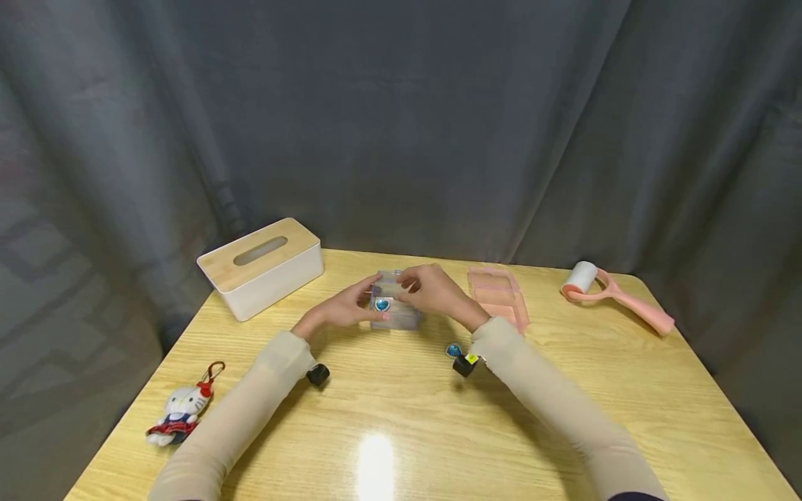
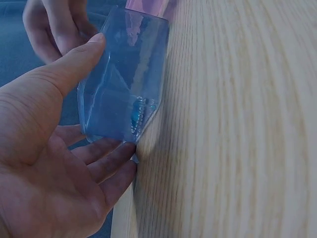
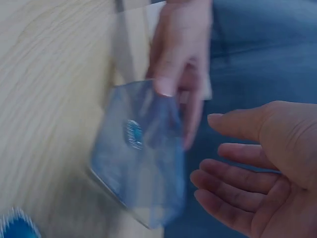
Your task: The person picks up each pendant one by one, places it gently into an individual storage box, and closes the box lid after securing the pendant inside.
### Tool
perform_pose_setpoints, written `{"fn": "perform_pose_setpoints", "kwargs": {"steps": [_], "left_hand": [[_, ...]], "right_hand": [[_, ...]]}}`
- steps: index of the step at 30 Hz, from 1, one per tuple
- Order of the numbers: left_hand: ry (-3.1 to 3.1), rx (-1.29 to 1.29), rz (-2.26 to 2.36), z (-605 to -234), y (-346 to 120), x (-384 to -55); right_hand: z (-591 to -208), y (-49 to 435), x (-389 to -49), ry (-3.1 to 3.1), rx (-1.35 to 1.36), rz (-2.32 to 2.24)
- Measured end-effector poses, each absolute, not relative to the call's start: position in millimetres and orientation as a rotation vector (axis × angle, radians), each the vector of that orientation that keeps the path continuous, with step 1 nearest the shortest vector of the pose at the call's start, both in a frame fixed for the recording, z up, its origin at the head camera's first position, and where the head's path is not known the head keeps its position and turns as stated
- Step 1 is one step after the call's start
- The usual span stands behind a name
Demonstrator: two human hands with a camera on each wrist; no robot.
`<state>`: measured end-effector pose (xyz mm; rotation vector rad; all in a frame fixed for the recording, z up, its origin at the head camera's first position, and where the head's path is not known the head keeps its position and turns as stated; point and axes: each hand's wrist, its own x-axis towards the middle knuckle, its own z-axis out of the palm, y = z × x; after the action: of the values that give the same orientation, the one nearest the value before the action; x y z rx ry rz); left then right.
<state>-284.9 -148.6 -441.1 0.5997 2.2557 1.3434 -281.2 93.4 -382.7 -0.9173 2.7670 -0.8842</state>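
Observation:
My left hand (image 1: pixel 341 306) grips a clear, bluish plastic box (image 1: pixel 404 320) at its left side, the thumb on one face and the fingers under the opposite edge. Inside the box lies a blue gem with a beaded silvery rim (image 2: pixel 137 116). My right hand (image 1: pixel 435 289) hovers at the box's right side. In the right wrist view, its fingers (image 3: pixel 237 191) are loosely bent and apart from the box, with nothing between them. A second blue gem (image 1: pixel 454 351) rests on the table by my right wrist. Blur softens the box in the right wrist view.
A pink translucent box (image 1: pixel 501 299) lies on the wooden table (image 1: pixel 313 431) behind my right forearm. At the back left stands a tissue box (image 1: pixel 276 278); a plush cat keychain (image 1: pixel 182 410) lies front left. On the right is a pink-handled lint roller (image 1: pixel 626 299). Grey curtains hang behind.

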Motion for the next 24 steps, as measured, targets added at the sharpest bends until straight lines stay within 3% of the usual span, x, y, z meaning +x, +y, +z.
{"fn": "perform_pose_setpoints", "kwargs": {"steps": [10,24], "left_hand": [[2.265,0.618,1.357,-439,-153,-286],[2.229,0.609,1.361,-440,-148,-286]], "right_hand": [[-356,149,-251,2.739,-0.929,-0.950],[-395,194,-214,2.796,-0.927,-0.760]]}}
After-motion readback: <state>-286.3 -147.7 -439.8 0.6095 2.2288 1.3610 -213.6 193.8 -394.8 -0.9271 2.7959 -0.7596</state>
